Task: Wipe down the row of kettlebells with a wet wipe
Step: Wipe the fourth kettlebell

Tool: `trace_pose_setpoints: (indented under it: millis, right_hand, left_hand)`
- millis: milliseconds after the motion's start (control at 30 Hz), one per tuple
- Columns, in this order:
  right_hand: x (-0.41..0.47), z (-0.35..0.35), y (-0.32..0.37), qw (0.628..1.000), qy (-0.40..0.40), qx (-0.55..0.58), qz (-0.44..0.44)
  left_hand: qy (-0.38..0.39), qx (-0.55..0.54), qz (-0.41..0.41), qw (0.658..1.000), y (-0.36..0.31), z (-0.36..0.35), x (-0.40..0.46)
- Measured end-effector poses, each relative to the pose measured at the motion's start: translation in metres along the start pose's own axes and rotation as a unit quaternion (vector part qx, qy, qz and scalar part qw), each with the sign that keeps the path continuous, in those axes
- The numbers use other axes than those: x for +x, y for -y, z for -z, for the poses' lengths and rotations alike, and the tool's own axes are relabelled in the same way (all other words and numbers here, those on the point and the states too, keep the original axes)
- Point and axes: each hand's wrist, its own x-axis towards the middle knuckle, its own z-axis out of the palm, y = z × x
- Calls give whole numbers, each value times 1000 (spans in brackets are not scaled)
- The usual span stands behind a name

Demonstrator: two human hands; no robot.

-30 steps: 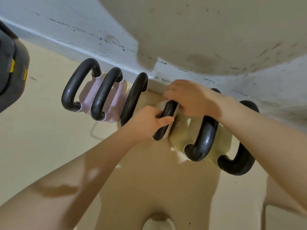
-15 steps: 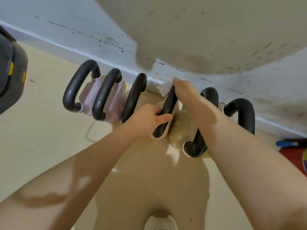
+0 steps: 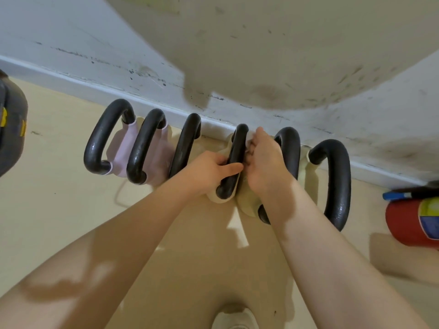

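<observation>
The left hand [image 3: 209,170] grips the 4th kettlebell's black handle [image 3: 234,162], thumb across it. The right hand [image 3: 266,167] presses a wet wipe [image 3: 250,138] against that handle, fingers curled round it.

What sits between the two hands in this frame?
In the head view, one black kettlebell handle stands between the left hand and right hand. Both hands touch it, and a bit of white wipe shows by the right fingers.

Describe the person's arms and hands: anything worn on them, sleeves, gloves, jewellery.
Both forearms are bare right to the frame's edge: no sleeves show. The left hand and right hand wear no gloves, and no watch, bracelet or ring is visible.
</observation>
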Motion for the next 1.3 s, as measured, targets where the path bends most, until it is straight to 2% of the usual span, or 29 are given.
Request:
trace_pose_setpoints:
  millis: [133, 233, 300, 367, 467, 533, 600, 633, 700, 767, 867, 900, 1000, 1033, 1133, 1300]
  right_hand:
    - [4, -4, -5, 999, -7, -46, -21]
    - [-8, 9, -23, 999, 31, -2, -19]
    - [-15, 20, -38, 999, 22, 13, 33]
    - [-20, 24, -47, 995, -23, 6, 95]
    - [-25, 19, -47, 976, -104, -70, 176]
    - [-22, 13, -43, 968, -117, -62, 215]
    - [-12, 6, -39, 965, -119, -37, 232]
    - [-8, 2, -38, 961, -120, -50, 242]
    - [-5, -1, -43, 945, -119, -127, 276]
    - [-10, 3, -57, 915, -112, -211, 325]
    - [-19, 12, -75, 880, -84, -257, 390]
    - [-17, 12, -74, 885, -79, -249, 385]
    - [-8, -1, -55, 957, -56, -148, 244]
    - [-7, -3, -55, 959, -55, -163, 227]
    - [-20, 3, -82, 927, -48, -252, 274]
    - [-22, 25, -133, 911, 84, -227, 334]
  left_hand:
    - [0, -13, 0, 1000, -2, -1, -2]
    - [3, -15, -7, 1000, -2, -1, -2]
    - [10, -20, -7, 1000, -3, 0, -3]
    - [8, -26, -8, 1000, -5, 0, -3]
    - [-16, -43, -14, 999, 0, -7, -8]
    - [-40, -91, 17, 995, 7, -12, -9]
    - [-41, -214, 63, 974, 11, -11, -13]
    - [-33, -264, 71, 961, 13, -9, -16]
    - [-14, -287, 65, 956, 17, -7, -23]
    - [0, -300, 49, 953, 24, -10, -28]
    - [11, -353, 53, 934, 22, -12, -36]
    - [19, -357, 49, 933, 20, -12, -36]
    - [23, -345, 38, 937, 13, -10, -38]
    - [20, -350, 39, 936, 12, -9, -39]
    - [18, -335, 24, 942, 17, -9, -42]
    - [35, -252, -2, 967, 31, -13, -40]
